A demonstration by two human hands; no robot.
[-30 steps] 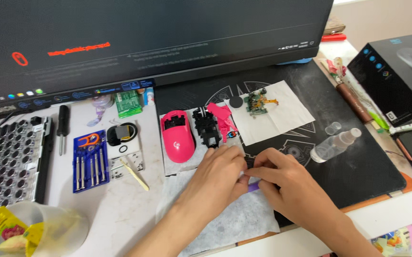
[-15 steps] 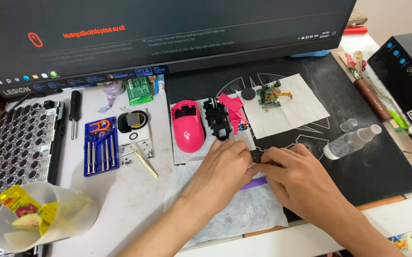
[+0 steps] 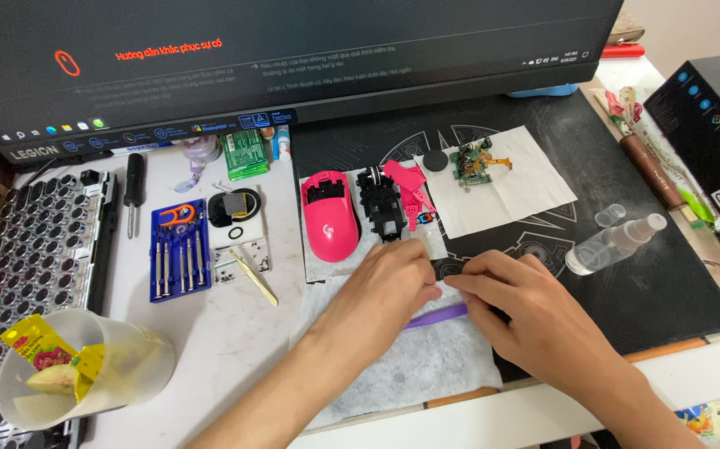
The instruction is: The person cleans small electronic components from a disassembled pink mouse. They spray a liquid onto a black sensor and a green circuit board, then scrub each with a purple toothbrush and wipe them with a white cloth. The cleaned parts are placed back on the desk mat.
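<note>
White bench holds a tissue sheet; both hands, left and right, pinch a purple stick together, pink mouse shell at eleven o'clock.

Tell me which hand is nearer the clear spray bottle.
Right. The right hand lies just left of the spray bottle, apart from it; the left hand is farther left, beyond the right.

A white counter carries a black mat on the right, a keyboard at the far left, a plastic cup near left, a blue screwdriver set, a screwdriver and a white cloth in the near middle.
</note>
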